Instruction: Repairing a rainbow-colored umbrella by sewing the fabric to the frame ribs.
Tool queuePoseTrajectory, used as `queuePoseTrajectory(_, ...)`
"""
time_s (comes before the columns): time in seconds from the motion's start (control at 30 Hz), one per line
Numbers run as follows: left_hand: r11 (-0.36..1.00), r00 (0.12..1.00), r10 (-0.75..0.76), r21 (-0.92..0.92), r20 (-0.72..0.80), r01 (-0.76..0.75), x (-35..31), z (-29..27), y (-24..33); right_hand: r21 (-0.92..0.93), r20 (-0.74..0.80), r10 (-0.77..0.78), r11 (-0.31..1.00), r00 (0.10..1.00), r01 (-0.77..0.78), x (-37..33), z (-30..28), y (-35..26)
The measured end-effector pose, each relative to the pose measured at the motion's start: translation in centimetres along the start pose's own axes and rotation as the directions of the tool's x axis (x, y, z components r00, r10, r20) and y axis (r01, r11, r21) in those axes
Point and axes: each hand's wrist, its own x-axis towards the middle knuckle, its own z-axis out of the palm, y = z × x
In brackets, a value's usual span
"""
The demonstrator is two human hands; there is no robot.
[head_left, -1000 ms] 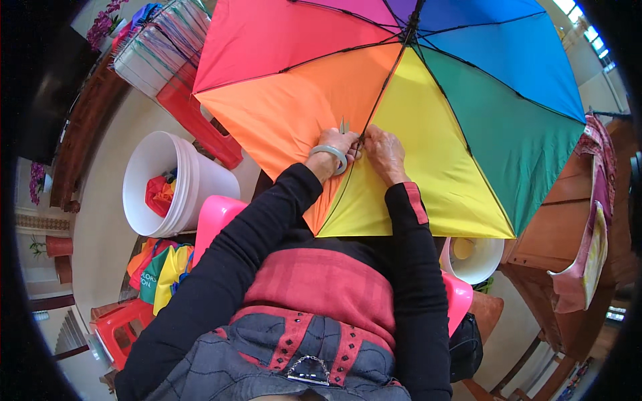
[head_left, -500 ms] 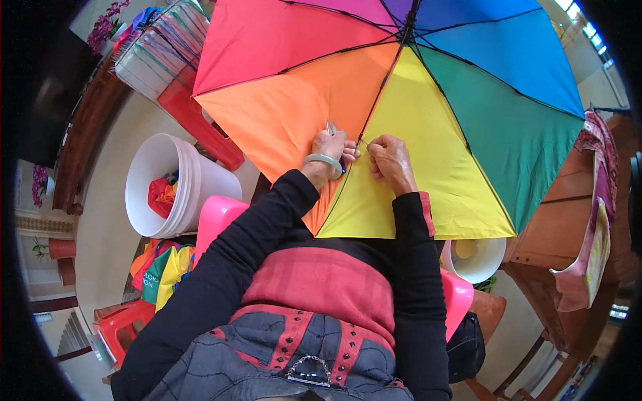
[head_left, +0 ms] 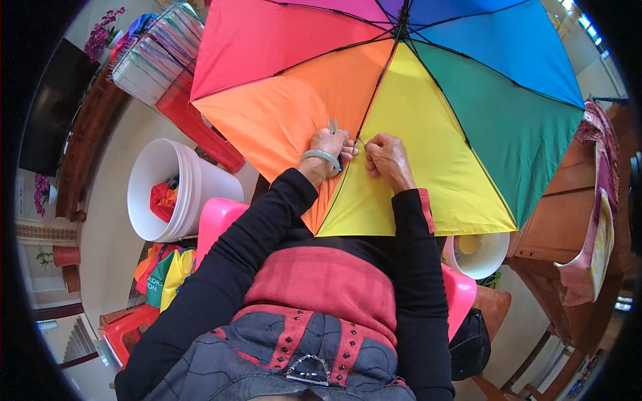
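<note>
A rainbow umbrella [head_left: 428, 160] lies spread over my lap, its inside with black ribs facing up. My left hand [head_left: 326, 146], with a pale bangle [head_left: 321, 158] at the wrist, is closed around small scissors [head_left: 332, 127]; the metal blades point away from me. Its fingertips touch the rib [head_left: 366, 123] on the seam between the orange and yellow panels. Just right of that rib, over the yellow panel, my right hand [head_left: 389, 162] is closed in a pinch. A thin thread-like line shows between both hands, too fine to make out clearly.
On the left stands a white bucket [head_left: 190, 194] with a red cloth bundle inside, near folded colourful umbrellas [head_left: 167, 274] and a red stool [head_left: 126, 327]. A clear container of thin rods [head_left: 157, 60] is beyond. At right are another white bucket [head_left: 491, 257] and a wooden cabinet [head_left: 552, 220].
The umbrella has shifted slightly up and left in the picture. My hands keep nearly the same pose at the seam, the right one a little nearer the left.
</note>
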Motion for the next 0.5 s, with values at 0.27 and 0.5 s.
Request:
queuePoseTrajectory(0.27, 0.999, 1.0, 0.001, -0.036, -0.03, -0.003, -0.77, 0.04, 0.31, 0.013, 0.006, 0.005, 1.0, 1.0, -0.005, -0.07, 0.13, -0.05)
queuePoseTrajectory(0.5, 0.999, 0.999, -0.051, -0.01, 0.017, 0.051, -0.08, -0.17, 0.66, 0.044, -0.011, 0.015, 0.999, 1.0, -0.015, -0.19, 0.16, -0.39)
